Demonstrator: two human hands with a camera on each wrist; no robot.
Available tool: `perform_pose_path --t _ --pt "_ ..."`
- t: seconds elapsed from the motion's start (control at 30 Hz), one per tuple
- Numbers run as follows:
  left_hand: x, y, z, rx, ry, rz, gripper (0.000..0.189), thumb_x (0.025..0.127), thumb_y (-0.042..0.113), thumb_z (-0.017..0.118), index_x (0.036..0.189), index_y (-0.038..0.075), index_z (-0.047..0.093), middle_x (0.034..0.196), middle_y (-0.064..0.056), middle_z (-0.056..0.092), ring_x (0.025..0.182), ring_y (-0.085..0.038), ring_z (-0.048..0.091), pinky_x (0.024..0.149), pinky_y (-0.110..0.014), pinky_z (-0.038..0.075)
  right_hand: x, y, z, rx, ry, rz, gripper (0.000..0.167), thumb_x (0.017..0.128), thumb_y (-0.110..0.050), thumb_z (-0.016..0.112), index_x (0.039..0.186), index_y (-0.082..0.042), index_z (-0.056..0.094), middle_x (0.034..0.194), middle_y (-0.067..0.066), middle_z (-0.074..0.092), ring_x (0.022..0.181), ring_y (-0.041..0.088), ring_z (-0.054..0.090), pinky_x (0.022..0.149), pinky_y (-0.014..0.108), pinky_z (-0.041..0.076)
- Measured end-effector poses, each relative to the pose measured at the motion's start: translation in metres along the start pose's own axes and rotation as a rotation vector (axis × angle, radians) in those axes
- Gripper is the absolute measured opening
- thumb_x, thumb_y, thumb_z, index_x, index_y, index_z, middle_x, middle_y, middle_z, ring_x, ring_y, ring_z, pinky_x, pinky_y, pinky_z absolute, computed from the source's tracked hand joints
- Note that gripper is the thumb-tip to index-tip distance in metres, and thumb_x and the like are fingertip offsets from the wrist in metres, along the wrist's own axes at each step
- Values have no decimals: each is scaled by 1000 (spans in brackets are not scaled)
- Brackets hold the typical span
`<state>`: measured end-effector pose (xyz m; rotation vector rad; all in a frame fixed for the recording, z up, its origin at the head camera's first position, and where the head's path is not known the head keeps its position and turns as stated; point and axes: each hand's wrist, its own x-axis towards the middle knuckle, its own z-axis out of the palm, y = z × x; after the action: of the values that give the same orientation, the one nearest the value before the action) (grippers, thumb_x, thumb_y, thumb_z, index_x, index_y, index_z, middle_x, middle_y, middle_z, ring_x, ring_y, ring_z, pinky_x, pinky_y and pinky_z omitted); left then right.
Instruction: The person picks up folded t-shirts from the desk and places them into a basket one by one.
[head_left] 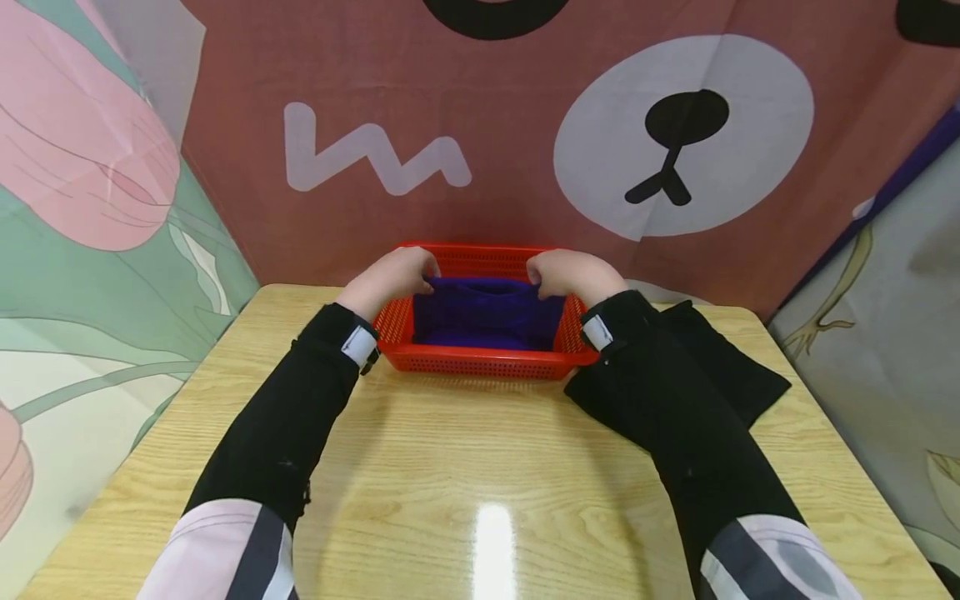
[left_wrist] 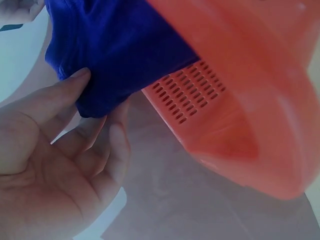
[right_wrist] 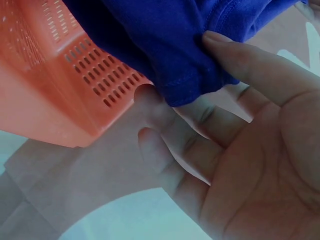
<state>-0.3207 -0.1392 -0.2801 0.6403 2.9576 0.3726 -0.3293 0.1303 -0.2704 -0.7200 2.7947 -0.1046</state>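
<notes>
Left hand pinches one end of the blue cloth, which hangs into the red basket at the far edge of the worktop; right hand pinches the other end; black cloth lies towards the far right corner

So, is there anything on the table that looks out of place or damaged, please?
Nothing looks spilled or damaged. Only the black cloth looks slightly odd: it lies askew on the table, outside the red basket, partly hidden by the right sleeve.
</notes>
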Motion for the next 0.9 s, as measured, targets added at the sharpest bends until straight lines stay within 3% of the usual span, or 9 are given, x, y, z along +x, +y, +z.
perform_pose_path --t 0.2,0.47,0.53,0.67,0.9 --pt "11 -4 1 34 -80 34 29 92 11 69 119 0 68 124 -19 67 113 -32 62 100 -43 51 5 5 1 28 -21 5 8 93 -6 63 93 -6 55 89 7 47 85 24 46 75 35 35" --pt "24 -11 2 34 -147 18 31 94 13 66 121 0 67 125 -19 66 112 -32 62 102 -44 50 13 10 8 104 0 9 9 93 -5 63 89 -5 55 82 6 41 79 24 43 73 34 35" --pt "26 -13 3 19 -152 16 31 94 14 66 122 -1 66 126 -19 66 113 -33 62 103 -45 49 14 11 9 103 3 14 5 92 -5 63 95 -5 59 88 7 49 85 25 47 78 35 39" --pt "27 -18 4 -16 -153 14 31 95 14 65 122 -2 66 127 -20 65 114 -34 61 103 -46 49 15 12 9 108 -1 30 19 92 -5 63 111 -3 64 109 12 61 98 29 52 93 43 46" --pt "32 -26 8 -13 -153 22 32 96 14 63 124 -2 65 129 -21 64 117 -35 60 104 -46 48 19 14 10 117 -14 63 30 93 -5 62 123 -5 63 128 14 62 110 31 56 103 48 46"
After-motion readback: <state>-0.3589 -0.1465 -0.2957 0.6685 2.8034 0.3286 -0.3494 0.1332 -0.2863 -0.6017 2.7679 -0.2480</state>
